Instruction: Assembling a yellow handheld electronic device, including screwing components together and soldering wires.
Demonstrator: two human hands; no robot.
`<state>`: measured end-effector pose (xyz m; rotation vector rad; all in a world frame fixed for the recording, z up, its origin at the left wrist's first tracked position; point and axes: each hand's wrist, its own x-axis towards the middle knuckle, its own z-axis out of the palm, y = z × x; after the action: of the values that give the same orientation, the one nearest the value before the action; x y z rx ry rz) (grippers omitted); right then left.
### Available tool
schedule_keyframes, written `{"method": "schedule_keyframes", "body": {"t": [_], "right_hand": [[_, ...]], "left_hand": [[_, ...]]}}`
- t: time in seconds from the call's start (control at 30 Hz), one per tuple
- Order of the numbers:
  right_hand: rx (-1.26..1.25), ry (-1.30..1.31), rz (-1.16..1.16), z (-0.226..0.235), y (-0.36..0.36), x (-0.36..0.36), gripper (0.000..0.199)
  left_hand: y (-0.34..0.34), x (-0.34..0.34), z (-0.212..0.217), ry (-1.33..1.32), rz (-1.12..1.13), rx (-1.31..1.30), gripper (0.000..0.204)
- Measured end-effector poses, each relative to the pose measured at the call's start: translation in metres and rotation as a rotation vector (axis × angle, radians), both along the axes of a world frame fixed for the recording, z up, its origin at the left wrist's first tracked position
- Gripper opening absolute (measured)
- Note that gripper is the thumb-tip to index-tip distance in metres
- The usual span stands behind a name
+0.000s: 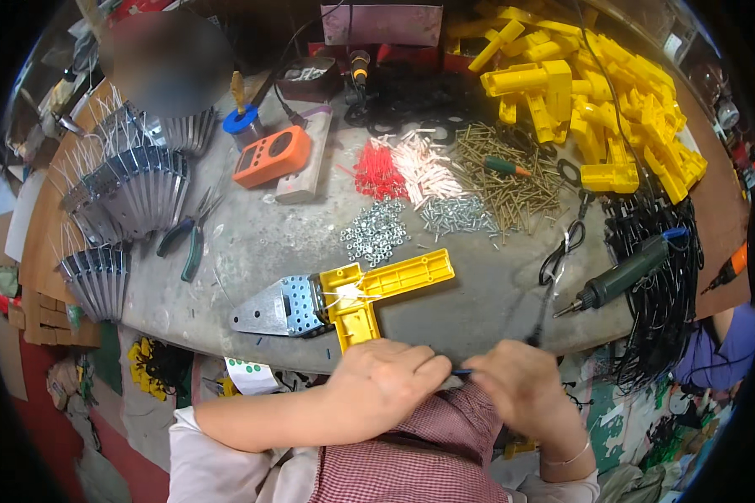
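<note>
A yellow plastic housing [356, 323] with a branching handle lies near the table's front edge. Attached to its left side is a tapered grey metal plate [268, 310] with a perforated part, and white wires show at the joint. My left hand [390, 377] is closed just below the housing, at the table edge. My right hand [520, 386], slightly blurred, is closed to the right of it. A thin dark blue strand [461, 371] spans the gap between my hands. From above, a black cord [535, 334] runs down to my right hand. My fingers hide the ends of the strand.
Piles of nuts [376, 233], short screws [457, 216], long brass screws [512, 180] and red sleeves [379, 169] lie beyond. A green electric screwdriver [629, 277] rests right beside black cords. Yellow housings [596, 92] heap far right; metal plates [138, 189], pliers [191, 239] and an orange meter [273, 157] lie left.
</note>
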<state>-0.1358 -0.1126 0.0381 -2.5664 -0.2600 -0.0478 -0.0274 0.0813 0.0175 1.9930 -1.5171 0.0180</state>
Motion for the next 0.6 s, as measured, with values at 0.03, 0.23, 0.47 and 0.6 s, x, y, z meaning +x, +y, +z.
{"method": "schedule_keyframes", "body": {"t": [0.03,0.23,0.47,0.6], "right_hand": [[-0.006,0.081,-0.039,-0.003,-0.005,-0.002,0.029],[0.382,0.001,-0.015,-0.005,0.01,0.023,0.011],[1.545,-0.044,-0.293,-0.042,0.009,0.034,0.006],[1.697,-0.175,-0.484,-0.043,0.015,0.05,0.005]], "left_hand": [[0.003,0.005,0.006,-0.026,0.003,0.029,0.013],[0.003,0.025,0.023,-0.093,-0.061,0.14,0.016],[-0.038,0.136,0.02,-0.134,0.063,0.098,0.018],[-0.091,0.177,-0.015,-0.199,-0.066,0.049,0.02]]}}
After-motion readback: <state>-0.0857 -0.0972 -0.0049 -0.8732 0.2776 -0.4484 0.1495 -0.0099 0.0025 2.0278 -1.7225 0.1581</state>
